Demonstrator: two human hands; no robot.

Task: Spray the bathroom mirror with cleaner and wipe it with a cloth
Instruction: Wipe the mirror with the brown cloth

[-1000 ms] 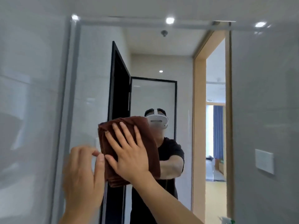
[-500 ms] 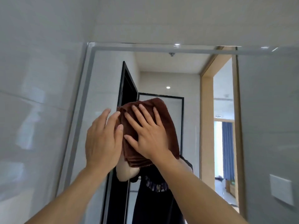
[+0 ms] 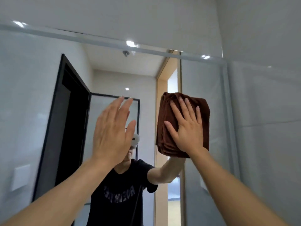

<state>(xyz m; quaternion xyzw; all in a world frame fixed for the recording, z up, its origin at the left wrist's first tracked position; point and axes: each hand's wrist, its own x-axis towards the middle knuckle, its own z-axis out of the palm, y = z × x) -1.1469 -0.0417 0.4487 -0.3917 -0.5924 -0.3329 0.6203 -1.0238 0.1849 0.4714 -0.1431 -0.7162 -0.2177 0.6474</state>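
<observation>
Brown and folded thick, the cloth [image 3: 182, 126] lay flat against the mirror [image 3: 114, 70], up in its right part, near the mirror's right edge [image 3: 225, 111] and well below its top edge. The right hand [image 3: 187, 126] was spread wide on top of it. Its fingers [image 3: 182, 105] were straight, not curled round anything — the grip was a flat press that pinned the cloth to the glass, not a pinch.

The left hand [image 3: 112, 132] was up too, just to the left of the cloth and apart from it. It was open and held nothing. It looked a bit blurry, and it was hard to tell if it touched the glass or only hung in front of it.

No spray bottle showed anywhere in the view, so the step in hand looked like the wiping part, not the spraying part. No wet drops or streaks could be made out on the glass, so how much was already clean was hard to say.

The next move would likely call for the right hand to keep its flat push and slide the cloth across or down — over to the strip by the right edge, or back to the big left part. The push should be even, so the folded cloth does not bunch up or slip out from under the palm. The left hand should keep clear of the wiped glass, so it leaves no marks.
</observation>
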